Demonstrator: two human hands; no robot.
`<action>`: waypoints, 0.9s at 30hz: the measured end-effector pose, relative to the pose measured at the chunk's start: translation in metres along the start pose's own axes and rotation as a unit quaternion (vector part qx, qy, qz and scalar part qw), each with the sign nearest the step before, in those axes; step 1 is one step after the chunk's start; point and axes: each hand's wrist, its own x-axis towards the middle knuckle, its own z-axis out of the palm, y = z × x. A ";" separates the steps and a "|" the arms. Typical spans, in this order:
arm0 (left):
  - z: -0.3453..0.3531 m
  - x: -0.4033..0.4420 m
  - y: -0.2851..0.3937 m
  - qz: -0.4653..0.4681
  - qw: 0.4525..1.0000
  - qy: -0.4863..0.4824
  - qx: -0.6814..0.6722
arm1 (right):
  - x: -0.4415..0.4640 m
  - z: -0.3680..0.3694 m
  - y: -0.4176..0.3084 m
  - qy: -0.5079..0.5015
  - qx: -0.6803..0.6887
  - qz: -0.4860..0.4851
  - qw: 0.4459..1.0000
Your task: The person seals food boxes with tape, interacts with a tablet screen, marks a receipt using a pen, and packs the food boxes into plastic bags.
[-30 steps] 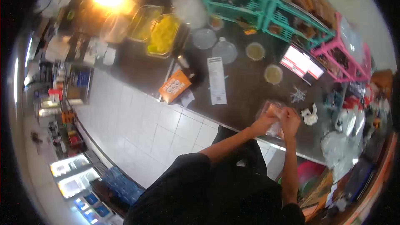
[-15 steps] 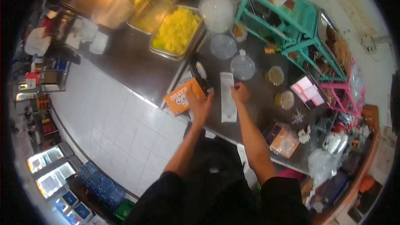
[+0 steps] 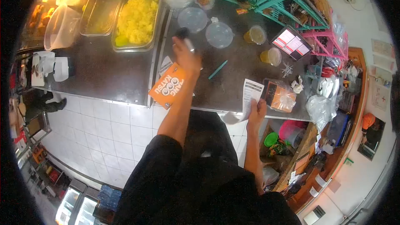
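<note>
My left hand (image 3: pixel 187 58), smeared by motion, has its fingers closed around a small black-and-white tool (image 3: pixel 189 44) whose kind I cannot make out. Below that wrist lies an orange printed card or box (image 3: pixel 168 86) reading "KATSU", partly covered by my forearm. My right hand (image 3: pixel 256 114) grips a long printed receipt (image 3: pixel 252 91) near the front edge of the counter, its lower end curling down. A teal pen (image 3: pixel 218 70) rests on the dark counter between both hands. Two round clear lids (image 3: pixel 219 35) lie beyond it.
A glass tray of yellow rice (image 3: pixel 137 18) stands at the back left. Two cups of yellowish liquid (image 3: pixel 255 35), a tablet (image 3: pixel 291 43) and teal baskets (image 3: pixel 287 10) are at the back right. A wrapped orange box (image 3: pixel 283 98) sits at right. Another person (image 3: pixel 43 102) is far left.
My right hand has lifted the receipt off the counter and drawn it toward me, uncovering the teal pen. My left hand has left the orange item and reached to the black-and-white tool. The view has shifted.
</note>
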 end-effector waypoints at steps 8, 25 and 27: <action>-0.027 -0.021 0.011 0.125 0.984 -0.020 -0.124 | 0.000 0.060 -0.042 -0.051 0.227 0.060 0.971; 0.003 -0.036 -0.074 -0.055 0.817 -0.552 -0.156 | 0.127 0.185 -0.019 -0.385 -0.171 0.042 0.906; 0.007 -0.036 -0.076 -0.103 0.793 -0.570 -0.188 | 0.112 0.172 -0.017 -0.345 -0.114 0.011 0.931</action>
